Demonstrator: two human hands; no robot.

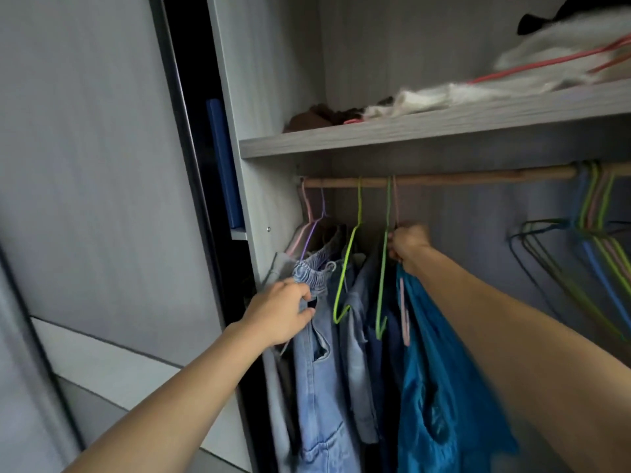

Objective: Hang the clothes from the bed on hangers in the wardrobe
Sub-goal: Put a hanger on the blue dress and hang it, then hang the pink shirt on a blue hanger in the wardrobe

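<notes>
Right hand (408,244) clenched round the pink hanger (395,203) neck, teal top (440,370) hanging below, hook up at the rod (444,179). Left hand (283,312) pinches the denim (317,353) aside. Hold that gap, I'd say, and seat the hook fully before releasing.

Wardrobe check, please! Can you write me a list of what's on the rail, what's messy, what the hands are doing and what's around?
Surface: wooden rail under a grey shelf.
Job's things: blue top on a pink hanger, hooked on the rail; pale jeans and more denim hang to its left; empty hangers bunched at the right.
Clutter: white cloth, brown cloth and a loose hanger on the shelf.
Hands: right hand grips the pink hanger's neck; left hand pinches the pale jeans near the waistband.
Cables: nothing seen.
Surroundings: grey sliding door at the left.
</notes>
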